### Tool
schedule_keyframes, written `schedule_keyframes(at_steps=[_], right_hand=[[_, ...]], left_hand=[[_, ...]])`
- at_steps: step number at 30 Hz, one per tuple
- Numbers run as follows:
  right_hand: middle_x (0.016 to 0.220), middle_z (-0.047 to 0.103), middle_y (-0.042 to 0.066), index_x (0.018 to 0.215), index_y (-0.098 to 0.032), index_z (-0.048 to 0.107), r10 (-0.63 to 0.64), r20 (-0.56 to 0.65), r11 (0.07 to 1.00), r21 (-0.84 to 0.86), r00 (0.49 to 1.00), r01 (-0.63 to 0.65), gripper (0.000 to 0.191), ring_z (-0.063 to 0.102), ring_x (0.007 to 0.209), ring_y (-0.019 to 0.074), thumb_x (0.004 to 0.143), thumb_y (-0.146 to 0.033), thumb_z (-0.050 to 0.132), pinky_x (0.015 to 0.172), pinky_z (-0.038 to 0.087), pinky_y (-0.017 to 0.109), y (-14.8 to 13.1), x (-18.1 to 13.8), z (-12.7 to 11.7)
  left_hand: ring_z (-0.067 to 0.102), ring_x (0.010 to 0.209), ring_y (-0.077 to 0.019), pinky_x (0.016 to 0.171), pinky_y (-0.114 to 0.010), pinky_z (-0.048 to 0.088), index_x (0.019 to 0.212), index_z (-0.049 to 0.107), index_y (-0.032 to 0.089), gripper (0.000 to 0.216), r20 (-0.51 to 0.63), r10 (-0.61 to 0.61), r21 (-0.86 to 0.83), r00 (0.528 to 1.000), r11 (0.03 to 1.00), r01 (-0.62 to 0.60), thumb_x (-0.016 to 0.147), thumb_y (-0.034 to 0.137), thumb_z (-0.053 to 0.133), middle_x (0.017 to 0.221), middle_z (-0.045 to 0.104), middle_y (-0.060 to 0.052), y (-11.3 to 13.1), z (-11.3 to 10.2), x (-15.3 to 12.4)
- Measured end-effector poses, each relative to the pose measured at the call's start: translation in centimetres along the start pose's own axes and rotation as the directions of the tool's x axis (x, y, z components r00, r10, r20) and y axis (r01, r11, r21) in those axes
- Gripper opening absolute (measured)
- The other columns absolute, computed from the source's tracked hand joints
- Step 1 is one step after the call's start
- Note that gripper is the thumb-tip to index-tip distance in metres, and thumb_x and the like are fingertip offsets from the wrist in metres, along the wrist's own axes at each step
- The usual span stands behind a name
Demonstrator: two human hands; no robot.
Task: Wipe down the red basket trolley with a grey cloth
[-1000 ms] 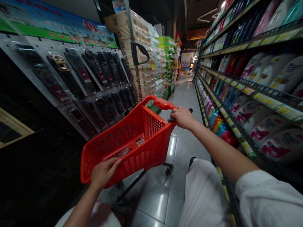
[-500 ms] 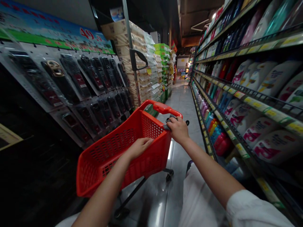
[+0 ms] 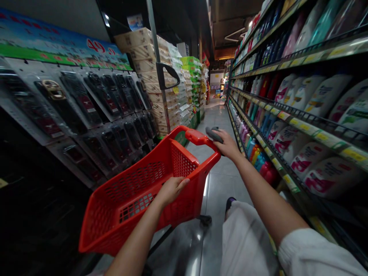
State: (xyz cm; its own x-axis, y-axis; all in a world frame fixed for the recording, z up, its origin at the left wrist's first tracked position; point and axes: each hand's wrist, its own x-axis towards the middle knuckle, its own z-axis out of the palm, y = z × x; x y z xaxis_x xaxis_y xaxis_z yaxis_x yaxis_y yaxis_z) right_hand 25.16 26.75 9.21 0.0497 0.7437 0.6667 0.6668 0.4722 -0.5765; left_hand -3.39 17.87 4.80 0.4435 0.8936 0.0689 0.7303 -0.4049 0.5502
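A red plastic shopping cart (image 3: 184,201) stands at an angle before me, its basket holding nothing that I can see. My left hand (image 3: 171,188) grips the near side rim, with the thumb along the edge and the fingers over the inner side. By the right end of the red push handle (image 3: 198,137), my right hand (image 3: 228,143) holds a grey cloth (image 3: 214,134). The cloth is bunched under the fingers, close to or against the handle; exact contact is hard to see.
Shelves of bottles (image 3: 313,96) line the right side. On the left hangs a display of packaged belts (image 3: 77,99) beside stacked cartons (image 3: 146,57). A metal pole with a black handle (image 3: 167,76) rises behind the cart. A tiled aisle (image 3: 214,115) runs ahead.
My right hand and the cloth have moved from the basket's rear corner up and right along the handle's end. The cart sits a little further left and lower in view.
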Motion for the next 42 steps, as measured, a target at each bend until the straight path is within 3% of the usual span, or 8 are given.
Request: schedule_keyframes(at_steps=[3,13,17,20,24,32,39,42], right_hand=[[0.133,0.06,0.008,0.111,-0.024,0.073,-0.004,0.243,0.997,-0.069,0.97,0.022,0.031,0.056,0.122,0.0251,0.086,-0.033,0.059,0.105,0.044,0.04,-0.8,0.2,0.6],[0.137,0.057,0.01,0.114,-0.026,0.073,0.07,0.236,0.96,-0.281,0.969,-0.001,0.033,0.058,0.117,0.0311,0.084,-0.037,0.064,0.1,0.044,0.044,-3.6,-2.5,-0.2],[0.106,0.072,0.009,0.105,-0.019,0.073,0.268,0.318,0.948,0.08,0.909,-0.307,0.029,0.066,0.095,0.0258,0.083,-0.035,0.063,0.088,0.049,0.038,-2.1,1.0,0.7],[0.074,0.07,0.004,0.092,-0.016,0.071,0.42,0.392,0.677,0.465,0.818,-0.571,0.032,0.062,0.064,0.0183,0.084,-0.045,0.059,0.066,0.05,0.032,-0.2,1.4,1.5],[0.068,0.067,0.0,0.086,-0.017,0.068,0.459,0.219,0.467,0.765,0.861,-0.444,0.04,0.058,0.061,0.0155,0.075,-0.056,0.065,0.063,0.048,0.028,0.8,-1.5,2.7],[0.104,0.071,0.005,0.109,-0.019,0.068,0.531,-0.098,0.542,0.803,0.842,-0.248,0.048,0.062,0.104,0.0218,0.082,-0.057,0.057,0.093,0.048,0.036,-0.8,-6.6,5.4],[0.091,0.074,0.009,0.101,-0.015,0.069,0.565,0.205,0.379,0.796,0.799,-0.472,0.058,0.069,0.087,0.0224,0.086,-0.066,0.045,0.081,0.055,0.036,1.2,-1.6,4.8],[0.103,0.073,0.01,0.108,-0.015,0.068,0.495,0.187,0.459,0.773,0.849,-0.438,0.053,0.068,0.096,0.0221,0.085,-0.06,0.05,0.088,0.054,0.036,1.9,0.6,5.1]], left_hand=[[0.047,0.061,-0.0144,0.06,-0.027,0.027,0.066,0.049,0.018,0.054,-0.016,-0.018,-0.014,1.0,1.0,0.018,0.09,0.063,0.03,0.064,0.049,0.001,-0.6,-0.2,0.1],[0.044,0.062,-0.0136,0.06,-0.026,0.029,0.065,0.048,0.018,0.053,0.031,0.001,-0.061,1.0,0.998,0.001,0.089,0.063,0.033,0.063,0.046,0.002,-1.7,-1.2,-0.7],[0.043,0.061,-0.0135,0.06,-0.025,0.03,0.066,0.05,0.017,0.053,0.051,-0.001,-0.109,0.999,0.994,0.007,0.089,0.062,0.034,0.064,0.046,0.002,-1.2,-0.8,-0.8],[0.045,0.063,-0.0149,0.059,-0.025,0.032,0.068,0.053,0.017,0.054,0.058,-0.008,-0.131,0.998,0.991,0.016,0.088,0.063,0.034,0.065,0.05,0.001,-1.0,-0.5,-0.7],[0.046,0.065,-0.0162,0.061,-0.026,0.035,0.069,0.053,0.018,0.054,0.06,0.0,-0.131,0.998,0.991,0.008,0.088,0.065,0.033,0.066,0.052,0.0,-1.0,-0.7,-0.5],[0.042,0.061,-0.0146,0.059,-0.026,0.034,0.064,0.05,0.018,0.053,0.032,-0.035,-0.125,0.999,0.991,0.039,0.086,0.064,0.035,0.062,0.046,0.001,-1.7,-1.2,0.4],[0.041,0.062,-0.0139,0.06,-0.025,0.034,0.067,0.051,0.018,0.053,0.072,-0.041,-0.175,0.997,0.983,0.053,0.086,0.065,0.035,0.064,0.045,0.002,-2.2,-1.2,1.4],[0.041,0.062,-0.0139,0.06,-0.026,0.034,0.066,0.05,0.018,0.053,0.035,-0.043,-0.154,0.998,0.987,0.048,0.087,0.064,0.035,0.063,0.045,0.002,-1.9,-1.1,2.7]])
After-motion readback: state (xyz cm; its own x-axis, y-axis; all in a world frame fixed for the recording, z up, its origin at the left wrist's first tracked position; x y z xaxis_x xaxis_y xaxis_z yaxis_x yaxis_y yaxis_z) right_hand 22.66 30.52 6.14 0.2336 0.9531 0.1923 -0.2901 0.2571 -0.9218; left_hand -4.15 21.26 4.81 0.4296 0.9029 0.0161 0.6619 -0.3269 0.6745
